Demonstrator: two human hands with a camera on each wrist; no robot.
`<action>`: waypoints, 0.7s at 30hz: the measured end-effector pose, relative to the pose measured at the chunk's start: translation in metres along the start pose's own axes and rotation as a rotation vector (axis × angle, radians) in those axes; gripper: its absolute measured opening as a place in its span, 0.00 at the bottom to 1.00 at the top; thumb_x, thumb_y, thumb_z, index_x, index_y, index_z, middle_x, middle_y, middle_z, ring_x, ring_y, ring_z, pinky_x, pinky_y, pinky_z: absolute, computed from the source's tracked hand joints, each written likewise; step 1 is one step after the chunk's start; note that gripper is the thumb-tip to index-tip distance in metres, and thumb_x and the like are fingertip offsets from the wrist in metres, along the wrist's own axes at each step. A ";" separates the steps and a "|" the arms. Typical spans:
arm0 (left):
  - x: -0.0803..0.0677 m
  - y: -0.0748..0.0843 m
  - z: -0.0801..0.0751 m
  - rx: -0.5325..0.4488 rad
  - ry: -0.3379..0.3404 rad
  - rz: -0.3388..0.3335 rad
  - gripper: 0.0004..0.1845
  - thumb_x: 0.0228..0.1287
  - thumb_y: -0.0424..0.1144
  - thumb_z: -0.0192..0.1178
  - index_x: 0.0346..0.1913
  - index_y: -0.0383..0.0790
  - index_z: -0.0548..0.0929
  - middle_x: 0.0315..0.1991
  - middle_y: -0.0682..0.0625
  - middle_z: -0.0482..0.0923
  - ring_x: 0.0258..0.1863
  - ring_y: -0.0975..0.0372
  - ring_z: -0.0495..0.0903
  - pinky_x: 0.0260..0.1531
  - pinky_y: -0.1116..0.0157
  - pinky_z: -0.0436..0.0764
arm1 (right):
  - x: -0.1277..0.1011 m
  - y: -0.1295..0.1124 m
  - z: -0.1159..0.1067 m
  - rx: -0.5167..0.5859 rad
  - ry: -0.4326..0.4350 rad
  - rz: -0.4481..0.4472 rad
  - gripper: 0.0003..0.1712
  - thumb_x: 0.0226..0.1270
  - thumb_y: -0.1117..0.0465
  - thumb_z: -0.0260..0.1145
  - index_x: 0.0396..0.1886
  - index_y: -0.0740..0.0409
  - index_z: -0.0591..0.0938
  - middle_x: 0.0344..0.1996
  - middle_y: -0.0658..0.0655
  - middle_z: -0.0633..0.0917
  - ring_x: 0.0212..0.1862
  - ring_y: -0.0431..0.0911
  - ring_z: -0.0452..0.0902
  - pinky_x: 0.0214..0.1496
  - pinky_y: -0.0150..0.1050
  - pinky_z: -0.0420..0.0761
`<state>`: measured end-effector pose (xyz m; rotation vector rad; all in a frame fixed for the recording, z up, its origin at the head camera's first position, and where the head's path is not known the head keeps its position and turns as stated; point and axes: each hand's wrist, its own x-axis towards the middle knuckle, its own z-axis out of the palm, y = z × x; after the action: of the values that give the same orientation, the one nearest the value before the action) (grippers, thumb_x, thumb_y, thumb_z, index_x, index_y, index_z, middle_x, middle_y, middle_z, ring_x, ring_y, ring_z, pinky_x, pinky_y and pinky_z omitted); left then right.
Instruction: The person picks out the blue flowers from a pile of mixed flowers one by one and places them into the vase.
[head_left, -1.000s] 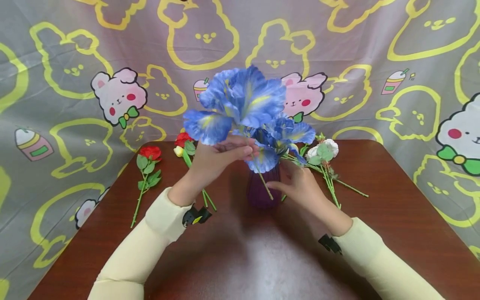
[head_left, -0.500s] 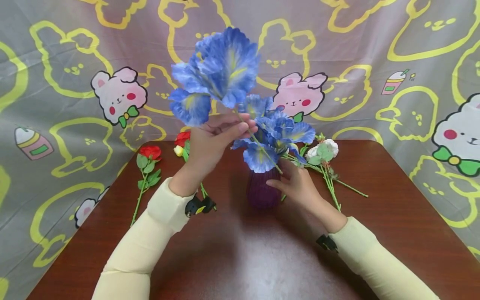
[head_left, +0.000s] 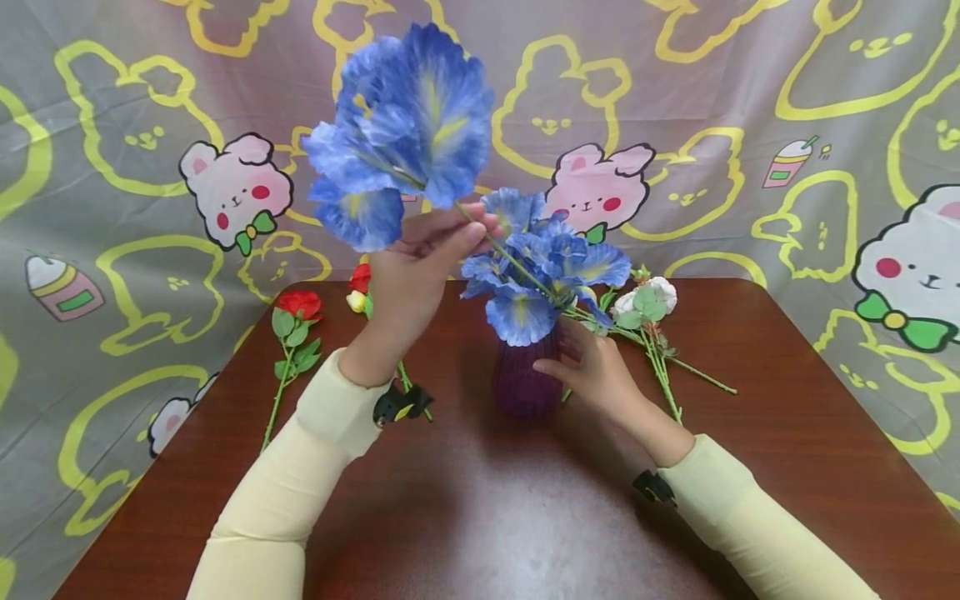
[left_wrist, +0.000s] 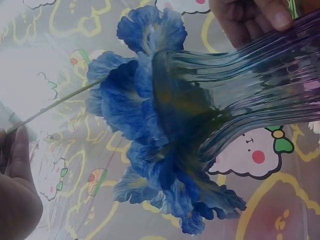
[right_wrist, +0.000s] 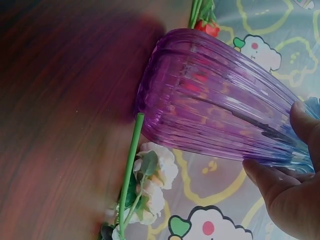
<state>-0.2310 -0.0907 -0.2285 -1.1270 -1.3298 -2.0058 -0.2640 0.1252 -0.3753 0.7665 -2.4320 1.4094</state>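
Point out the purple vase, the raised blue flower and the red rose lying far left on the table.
purple vase (right_wrist: 210, 120): right wrist view, ribbed glass wall.
raised blue flower (head_left: 408, 125): head view, middle of the petals.
red rose (head_left: 300, 303): head view, red bloom.

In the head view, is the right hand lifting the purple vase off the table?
No. The purple vase stands on the table, with the right hand holding its side near the rim.
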 end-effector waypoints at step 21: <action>-0.006 -0.029 -0.009 1.006 -0.379 0.282 0.11 0.59 0.27 0.66 0.45 0.30 0.85 0.43 0.43 0.85 0.47 0.55 0.83 0.54 0.62 0.77 | 0.000 0.000 0.000 -0.011 0.001 -0.022 0.38 0.55 0.64 0.76 0.64 0.71 0.71 0.58 0.69 0.77 0.57 0.58 0.76 0.50 0.48 0.80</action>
<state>-0.2528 -0.0867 -0.2500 -1.0876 -1.8893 -0.7162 -0.2637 0.1255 -0.3756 0.7876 -2.4211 1.3872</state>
